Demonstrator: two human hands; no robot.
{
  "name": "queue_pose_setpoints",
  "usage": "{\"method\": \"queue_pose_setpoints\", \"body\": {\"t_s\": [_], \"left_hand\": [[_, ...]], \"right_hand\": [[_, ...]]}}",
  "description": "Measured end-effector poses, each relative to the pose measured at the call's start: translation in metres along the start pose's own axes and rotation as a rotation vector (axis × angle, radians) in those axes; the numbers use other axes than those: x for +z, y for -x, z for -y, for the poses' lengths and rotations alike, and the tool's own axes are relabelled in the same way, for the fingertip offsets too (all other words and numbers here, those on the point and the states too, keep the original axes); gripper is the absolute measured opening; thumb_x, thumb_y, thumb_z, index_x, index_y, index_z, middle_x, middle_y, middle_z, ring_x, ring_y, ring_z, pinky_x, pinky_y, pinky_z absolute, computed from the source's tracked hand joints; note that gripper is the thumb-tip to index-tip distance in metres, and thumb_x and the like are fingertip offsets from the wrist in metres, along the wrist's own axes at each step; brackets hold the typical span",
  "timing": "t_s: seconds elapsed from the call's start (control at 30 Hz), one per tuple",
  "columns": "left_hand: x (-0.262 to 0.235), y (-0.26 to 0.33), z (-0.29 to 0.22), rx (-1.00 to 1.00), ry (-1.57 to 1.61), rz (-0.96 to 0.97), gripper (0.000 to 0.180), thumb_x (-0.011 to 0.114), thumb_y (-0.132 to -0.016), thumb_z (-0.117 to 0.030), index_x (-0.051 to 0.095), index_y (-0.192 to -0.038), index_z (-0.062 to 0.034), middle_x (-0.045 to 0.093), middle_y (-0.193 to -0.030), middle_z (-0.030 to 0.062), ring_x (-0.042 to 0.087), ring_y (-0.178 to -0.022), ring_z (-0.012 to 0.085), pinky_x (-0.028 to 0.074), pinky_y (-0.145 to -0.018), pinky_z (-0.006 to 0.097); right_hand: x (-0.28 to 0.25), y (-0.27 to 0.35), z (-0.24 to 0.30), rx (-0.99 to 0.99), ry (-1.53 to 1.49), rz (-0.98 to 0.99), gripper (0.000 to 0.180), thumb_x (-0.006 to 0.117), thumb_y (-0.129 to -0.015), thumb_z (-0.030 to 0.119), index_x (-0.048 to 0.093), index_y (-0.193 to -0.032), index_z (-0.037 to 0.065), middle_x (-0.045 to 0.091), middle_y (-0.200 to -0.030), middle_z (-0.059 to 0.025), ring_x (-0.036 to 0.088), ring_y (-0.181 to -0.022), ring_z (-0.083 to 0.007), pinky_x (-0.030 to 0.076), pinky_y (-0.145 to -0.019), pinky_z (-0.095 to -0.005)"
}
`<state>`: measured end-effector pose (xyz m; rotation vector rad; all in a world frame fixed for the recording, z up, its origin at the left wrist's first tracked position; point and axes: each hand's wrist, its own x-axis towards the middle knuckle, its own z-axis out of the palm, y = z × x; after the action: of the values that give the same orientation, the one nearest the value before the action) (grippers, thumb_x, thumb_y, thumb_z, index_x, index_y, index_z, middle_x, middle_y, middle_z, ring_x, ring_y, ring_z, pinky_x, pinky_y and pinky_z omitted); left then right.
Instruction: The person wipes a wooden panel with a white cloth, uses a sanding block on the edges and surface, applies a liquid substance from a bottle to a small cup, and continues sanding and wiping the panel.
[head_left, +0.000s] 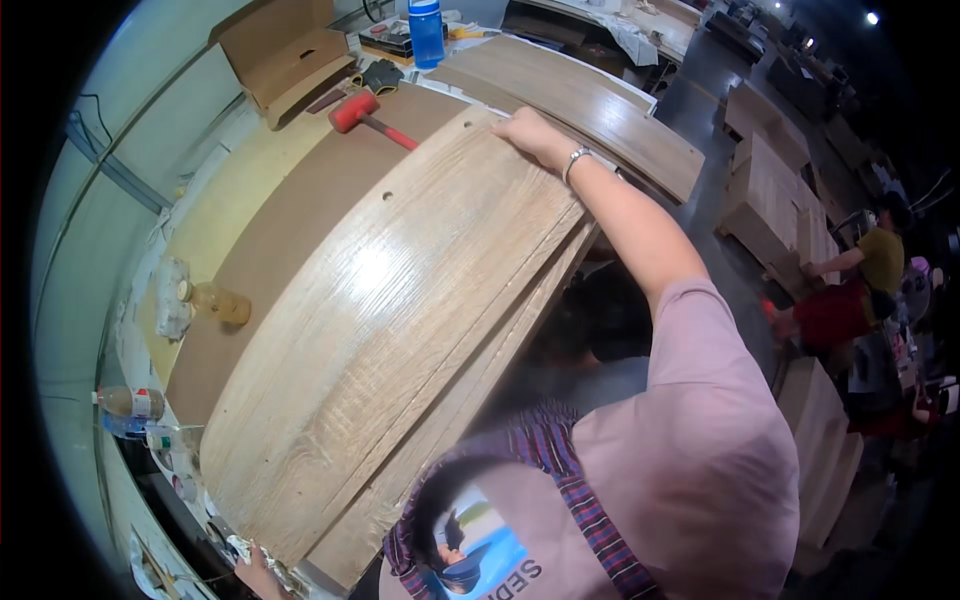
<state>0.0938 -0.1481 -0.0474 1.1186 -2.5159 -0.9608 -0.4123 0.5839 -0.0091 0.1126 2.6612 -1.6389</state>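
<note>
A long wood-grain panel (pixel 370 290) with small round holes lies slantwise across the workbench, over another wood-grain panel (pixel 440 440) whose edge shows below it. My right hand (pixel 535 138), with a bracelet at the wrist, is closed round the panel's far end, thumb side over the top. At the near left end, my left hand (pixel 260 575) grips the panel's corner; only part of it shows, beside a crumpled white scrap (pixel 240 548). A red mallet (pixel 358 113) lies just beyond the panel's far edge, its handle reaching toward it.
Brown board (pixel 290 210) covers the bench. On it stand a bottle of yellowish liquid (pixel 215 303), an open cardboard box (pixel 275 60) and a blue bottle (pixel 427 35). More panels (pixel 590 100) lie beyond my right hand. A co-worker (pixel 880 255) is at the right near stacked boards (pixel 775 205).
</note>
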Motion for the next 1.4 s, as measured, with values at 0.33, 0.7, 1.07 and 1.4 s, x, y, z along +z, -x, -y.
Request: {"method": "queue_pose_setpoints", "body": {"t_s": [0.33, 0.7, 1.07, 1.4], "left_hand": [[0.108, 0.007, -0.272, 0.368, 0.215, 0.085, 0.032, 0.06, -0.098, -0.019, 0.061, -0.124, -0.0009, 0.063, -0.099, 0.0049, 0.058, -0.086, 0.0139, 0.046, -0.079, 0.03], [0.384, 0.208, -0.521, 1.465, 0.178, 0.776, 0.048, 0.065, -0.074, 0.002, 0.065, -0.121, -0.0067, 0.066, -0.118, 0.0158, 0.06, -0.105, 0.0336, 0.045, -0.093, 0.043], [0.268, 0.245, -0.334, -0.631, 1.265, 0.726, 0.043, 0.057, -0.098, -0.033, 0.062, -0.121, 0.0037, 0.07, -0.099, 0.0125, 0.069, -0.086, 0.0222, 0.056, -0.075, 0.036], [0.264, 0.224, -0.349, -0.376, 0.863, 0.399, 0.042, 0.051, -0.101, -0.034, 0.063, -0.119, 0.0011, 0.07, -0.096, 0.0123, 0.069, -0.084, 0.0227, 0.057, -0.075, 0.036]], "right_hand": [[0.01, 0.0, -0.032, -0.097, 0.063, -0.012, 0.03, 0.064, -0.089, 0.017, 0.065, -0.082, -0.012, 0.066, -0.078, -0.0138, 0.055, -0.073, -0.0177, 0.046, -0.07, -0.0347], [-0.008, 0.007, -0.037, -0.063, -0.229, 0.185, 0.016, 0.061, -0.082, 0.008, 0.063, -0.075, -0.007, 0.059, -0.067, -0.0101, 0.051, -0.067, -0.0164, 0.043, -0.061, -0.0379], [-0.023, -0.013, 0.002, 0.188, -0.209, 0.302, 0.02, 0.054, -0.089, 0.008, 0.061, -0.101, -0.007, 0.061, -0.072, -0.0125, 0.061, -0.06, -0.0226, 0.046, -0.05, -0.0411], [-0.064, 0.002, -0.016, -0.07, -0.261, 0.178, 0.024, 0.055, -0.085, 0.007, 0.06, -0.09, -0.016, 0.065, -0.081, -0.0236, 0.067, -0.078, -0.0276, 0.052, -0.066, -0.0428]]}}
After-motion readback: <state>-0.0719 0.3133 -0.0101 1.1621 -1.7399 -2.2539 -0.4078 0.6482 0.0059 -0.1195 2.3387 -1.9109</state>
